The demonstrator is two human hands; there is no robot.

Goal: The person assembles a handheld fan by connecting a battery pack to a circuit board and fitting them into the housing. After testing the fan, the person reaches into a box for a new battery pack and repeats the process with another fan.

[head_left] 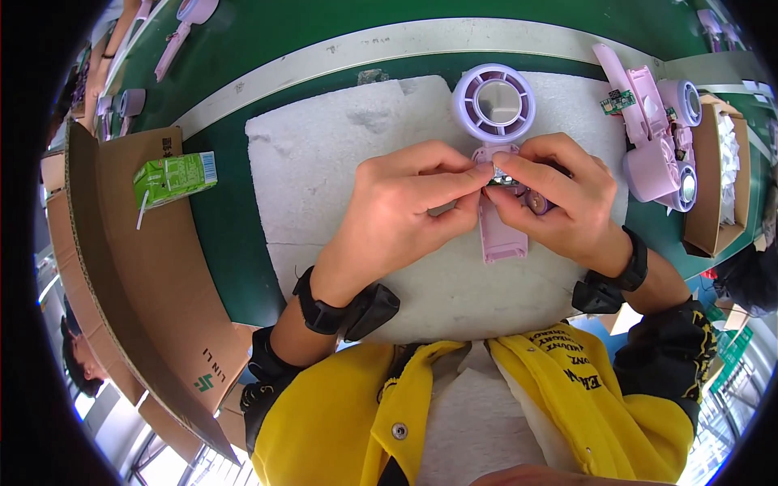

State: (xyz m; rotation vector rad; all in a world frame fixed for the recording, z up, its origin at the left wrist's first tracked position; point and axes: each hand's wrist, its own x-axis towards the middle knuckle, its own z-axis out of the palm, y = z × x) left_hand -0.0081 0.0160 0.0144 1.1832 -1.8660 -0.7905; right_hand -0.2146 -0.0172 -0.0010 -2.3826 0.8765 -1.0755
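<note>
Fingertips (484,172) meeting on a small circuit board (504,180)

The left hand (409,194) and right hand (563,190) are together, thumbs and forefingers pinched on the circuit board, which sits over the upper part of an open pink-lilac handle (504,236). A small round part (537,202) shows beneath the right hand's curled fingers, partly hidden; whether it is gripped cannot be told. Just beyond the fingers is the round lilac fan head (496,104), with spokes around a pale disc. Both wrists wear black straps, and the sleeves belong to a yellow and black jacket (340,421).

Under the hands and fan lies a white foam sheet (324,194), on a green tabletop (231,271). To the right, just beside the sheet, is a cluster of lilac fan parts (651,162) with a green board (617,102) at its left edge. Next to the cluster stands an open cardboard box (703,231) holding white pieces. To the left, a larger cardboard box (166,275) stands open, and a green drink carton (174,180) with a white straw shows against its far end. Across the table runs a pale metal strip (389,39); beyond it, at upper left, lies another lilac fan (180,36). Another person's arm (117,40) shows at the upper left edge.
</note>
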